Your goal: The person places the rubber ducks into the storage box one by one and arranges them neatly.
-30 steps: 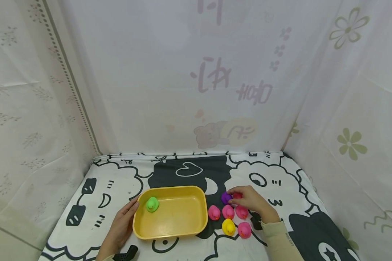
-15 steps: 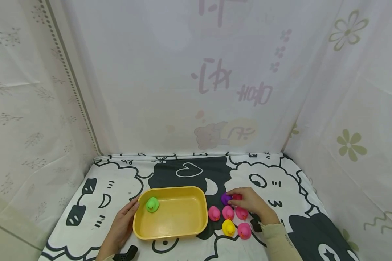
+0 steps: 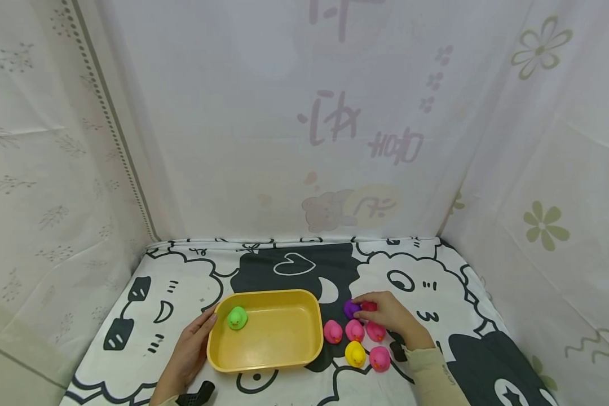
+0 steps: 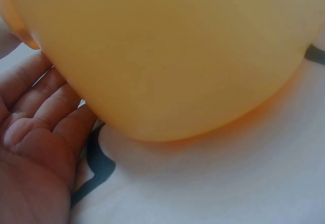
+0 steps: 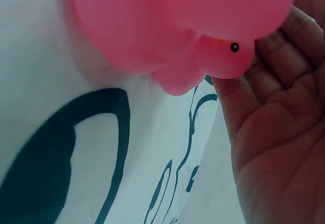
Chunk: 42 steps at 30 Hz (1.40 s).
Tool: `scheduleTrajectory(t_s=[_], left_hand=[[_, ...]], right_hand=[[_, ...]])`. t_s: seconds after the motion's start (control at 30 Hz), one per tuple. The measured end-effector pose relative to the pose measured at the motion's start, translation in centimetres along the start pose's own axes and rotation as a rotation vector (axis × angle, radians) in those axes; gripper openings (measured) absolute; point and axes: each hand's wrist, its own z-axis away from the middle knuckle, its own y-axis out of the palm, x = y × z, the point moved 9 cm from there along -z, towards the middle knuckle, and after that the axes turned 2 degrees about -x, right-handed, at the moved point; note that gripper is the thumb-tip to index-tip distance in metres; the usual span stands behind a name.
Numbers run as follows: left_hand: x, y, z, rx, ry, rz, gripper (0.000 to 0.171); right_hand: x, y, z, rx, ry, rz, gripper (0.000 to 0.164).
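In the head view, my left hand (image 3: 189, 347) lies along the left side of a yellow plastic tray (image 3: 264, 363). The left wrist view shows its fairly straight fingers touching the outer wall of the tray. Inside the tray, near its upper left, sits a green rubber duck (image 3: 237, 318). To the right of the tray, my right hand (image 3: 388, 311) pinches a purple rubber duck (image 3: 352, 308) between thumb and fingers. A red duck (image 3: 369, 306) is partly hidden under that hand. The right wrist view shows pink ducks (image 5: 152, 21) close by, hiding the fingertips.
Pink ducks (image 3: 332, 331) stand between the tray and my right forearm, with a yellow duck (image 3: 355, 354) nearer to me. A black-and-white patterned cloth (image 3: 182, 287) covers the table. Pale printed curtains (image 3: 264, 141) enclose the back and sides.
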Motion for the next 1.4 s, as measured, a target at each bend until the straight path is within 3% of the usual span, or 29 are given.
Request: scheduleTrajectory(t_s=[0.43, 0.67, 1.4], left_hand=[[0.1, -0.1, 0.1, -0.007, 0.012, 0.03, 0.067], [0.2, -0.1, 0.1, -0.006, 0.0, 0.039, 0.067], [-0.2, 0.1, 0.3, -0.004, 0.033, 0.01, 0.067]], right_hand=[[-1.1, 0.1, 0.1, -0.028, 0.033, -0.036, 0.033], [-0.7, 0.0, 0.1, -0.046, 0.015, -0.042, 0.032], [0.7, -0.6, -0.4, -0.077, 0.074, -0.103, 0.033]])
